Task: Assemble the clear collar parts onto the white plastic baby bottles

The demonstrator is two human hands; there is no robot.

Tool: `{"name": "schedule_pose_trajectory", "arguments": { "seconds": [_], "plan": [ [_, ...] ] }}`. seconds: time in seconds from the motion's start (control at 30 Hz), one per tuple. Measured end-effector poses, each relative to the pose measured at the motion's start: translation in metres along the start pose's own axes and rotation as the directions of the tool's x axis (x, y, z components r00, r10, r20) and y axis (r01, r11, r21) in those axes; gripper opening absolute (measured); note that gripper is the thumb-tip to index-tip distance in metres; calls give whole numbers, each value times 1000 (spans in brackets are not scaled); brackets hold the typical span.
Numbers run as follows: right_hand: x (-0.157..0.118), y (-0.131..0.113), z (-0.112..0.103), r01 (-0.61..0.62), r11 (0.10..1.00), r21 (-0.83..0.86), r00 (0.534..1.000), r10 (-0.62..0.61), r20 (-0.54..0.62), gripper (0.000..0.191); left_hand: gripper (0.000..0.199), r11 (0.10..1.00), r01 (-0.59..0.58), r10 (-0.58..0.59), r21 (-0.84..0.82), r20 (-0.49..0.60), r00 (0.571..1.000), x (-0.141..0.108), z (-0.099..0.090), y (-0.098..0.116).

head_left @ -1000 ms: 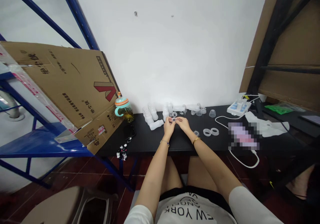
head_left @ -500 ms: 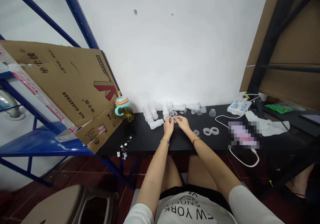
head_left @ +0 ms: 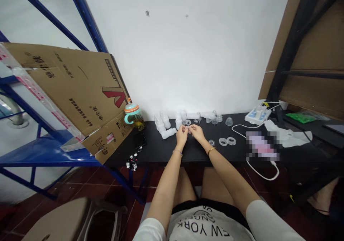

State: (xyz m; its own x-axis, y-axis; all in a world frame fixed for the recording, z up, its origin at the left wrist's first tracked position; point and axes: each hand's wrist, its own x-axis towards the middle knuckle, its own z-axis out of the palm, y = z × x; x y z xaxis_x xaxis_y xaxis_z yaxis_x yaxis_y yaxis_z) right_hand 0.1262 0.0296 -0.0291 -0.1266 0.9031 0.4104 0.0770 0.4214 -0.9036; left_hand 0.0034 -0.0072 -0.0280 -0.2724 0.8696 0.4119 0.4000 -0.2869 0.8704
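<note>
Above the black table, my left hand (head_left: 182, 135) and my right hand (head_left: 196, 132) meet with their fingertips pinched on a small translucent ring-shaped piece (head_left: 189, 130), mostly covered by the fingers. Just behind them stand white bottles (head_left: 178, 120) like baby bottles, and a clear ring (head_left: 188, 122) lies there. Left of my left hand another white bottle (head_left: 168, 133) rests on its side, near several upright ones (head_left: 164, 119). On the right of my right hand lie a small flat ring (head_left: 211, 143) and two screw collars (head_left: 227, 141). A clear dome cap (head_left: 229, 121) sits farther back.
A teal-lidded jug (head_left: 134, 117) and a dark phone (head_left: 139, 139) with a beaded charm are at the left, beside a large cardboard sheet (head_left: 94, 90). At the right are a power strip (head_left: 257, 114), a white cable (head_left: 238, 127) and a white sheet (head_left: 290, 135).
My fingers have closed in over the small ring-shaped piece, so less of it shows. The whole view has shifted very slightly; the things on the table stay put.
</note>
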Motion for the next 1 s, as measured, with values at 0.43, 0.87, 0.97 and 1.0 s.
{"name": "schedule_pose_trajectory", "arguments": {
  "seconds": [0.43, 0.87, 0.97, 1.0],
  "plan": [
    [2, -1, -1, -18, 985, 172, 1000, 22, -21, 47, 39, 952, 73, -70, -297, 20, 997, 3, 0, 2],
    [5, 6, -3, -80, 959, 270, 996, 84, -3, 43, 37, 936, 53, -34, -348, 61, 998, 9, 7, -10],
    [5, 6, -4, -89, 957, 276, 995, 97, -16, 42, 43, 953, 44, -31, -300, 50, 998, 8, 6, -11],
    [6, 7, -4, -94, 956, 278, 994, 104, -21, 42, 45, 959, 34, -22, -280, 46, 999, 7, 6, -11]
  ]
}}
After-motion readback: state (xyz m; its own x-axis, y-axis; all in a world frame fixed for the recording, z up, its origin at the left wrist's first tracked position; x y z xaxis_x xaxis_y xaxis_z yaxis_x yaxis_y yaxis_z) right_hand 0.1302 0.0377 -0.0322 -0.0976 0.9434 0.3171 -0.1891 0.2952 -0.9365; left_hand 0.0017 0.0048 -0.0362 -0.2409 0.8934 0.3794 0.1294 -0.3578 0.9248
